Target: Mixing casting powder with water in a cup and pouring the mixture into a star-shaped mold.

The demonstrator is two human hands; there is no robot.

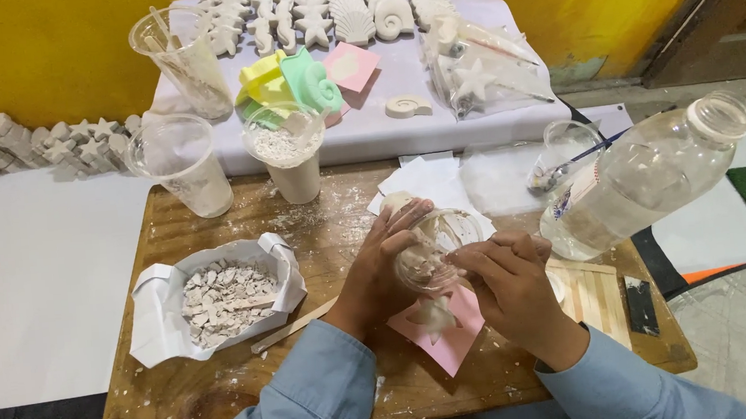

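Two hands — left hand and right hand — both grip one tilted clear cup over a pink mould; three more cups stand behind — cup contents unclear.

Head camera, close above wooden table, looking steeply down, forward.

Pink mould perhaps half-hidden by hands
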